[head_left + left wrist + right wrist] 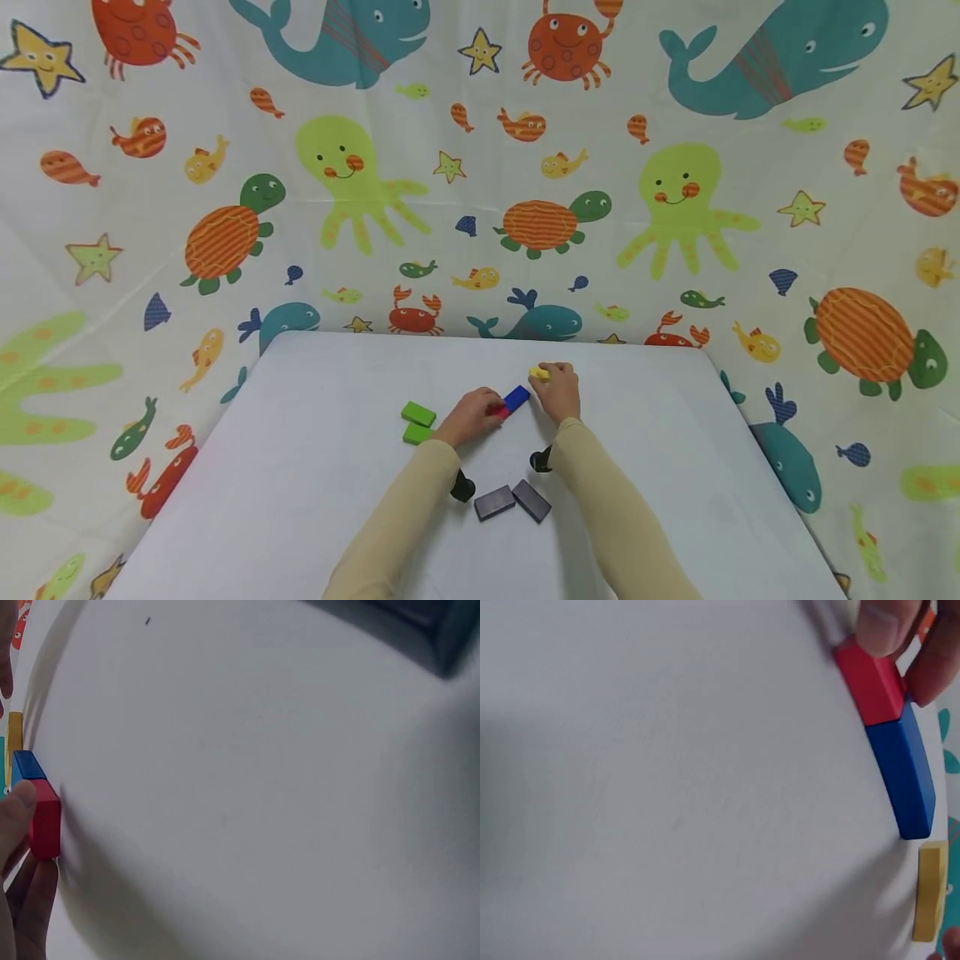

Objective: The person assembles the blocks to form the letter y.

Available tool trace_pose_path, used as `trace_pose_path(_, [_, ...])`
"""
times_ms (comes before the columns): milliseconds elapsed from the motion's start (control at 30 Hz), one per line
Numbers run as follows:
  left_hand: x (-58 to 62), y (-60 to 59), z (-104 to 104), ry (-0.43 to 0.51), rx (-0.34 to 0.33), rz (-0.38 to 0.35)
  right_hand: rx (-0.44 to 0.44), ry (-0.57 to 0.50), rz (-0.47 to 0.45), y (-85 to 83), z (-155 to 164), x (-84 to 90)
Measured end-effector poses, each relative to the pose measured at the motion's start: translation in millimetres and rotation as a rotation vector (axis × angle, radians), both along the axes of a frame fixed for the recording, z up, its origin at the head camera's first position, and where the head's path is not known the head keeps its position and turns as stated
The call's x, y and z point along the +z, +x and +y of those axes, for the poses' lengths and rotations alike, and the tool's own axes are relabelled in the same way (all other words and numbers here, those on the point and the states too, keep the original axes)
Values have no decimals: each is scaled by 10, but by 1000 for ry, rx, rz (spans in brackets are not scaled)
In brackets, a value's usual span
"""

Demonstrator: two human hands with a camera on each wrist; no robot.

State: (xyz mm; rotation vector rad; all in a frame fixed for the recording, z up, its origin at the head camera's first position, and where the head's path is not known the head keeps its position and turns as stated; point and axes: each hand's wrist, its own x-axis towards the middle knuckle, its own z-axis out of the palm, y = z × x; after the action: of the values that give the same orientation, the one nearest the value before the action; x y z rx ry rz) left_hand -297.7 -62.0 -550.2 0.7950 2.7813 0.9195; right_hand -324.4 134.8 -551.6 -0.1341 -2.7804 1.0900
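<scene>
Two green blocks (417, 413), left of your hands. Two grey blocks (494, 503), between your sleeves (405, 517). Blue block (517, 398), end against the red block (46, 817). Your left hand (472, 415), pinching red. Your right hand (558, 392), at the yellow block (928, 892); grip cannot be told.

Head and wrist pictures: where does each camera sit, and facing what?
Head: worn on the head, facing forward and down at the white table; beige sleeves, left hand and right hand show.
Left wrist: sits there, facing that hand's work; it pinches a red rectangular block at the left edge, right hand partly above.
Right wrist: sits there, facing the tabletop; right hand barely shows lower right, left hand upper right.
Wrist views share the red block, a blue rectangular block and a yellow rectangular block.
</scene>
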Motion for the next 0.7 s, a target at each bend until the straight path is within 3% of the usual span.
trace_pose_path(167, [4, 20, -22, 1, 11, -25, -127, -9, -7, -46, -52, 33])
trace_pose_path(467, [18, 30, -22, 15, 23, -27, -101, -8, -123, -167, -7, -88])
trace_pose_path(700, [1, 21, -25, 33, 15, -30, -131, 50, -90, -213, -15, -199])
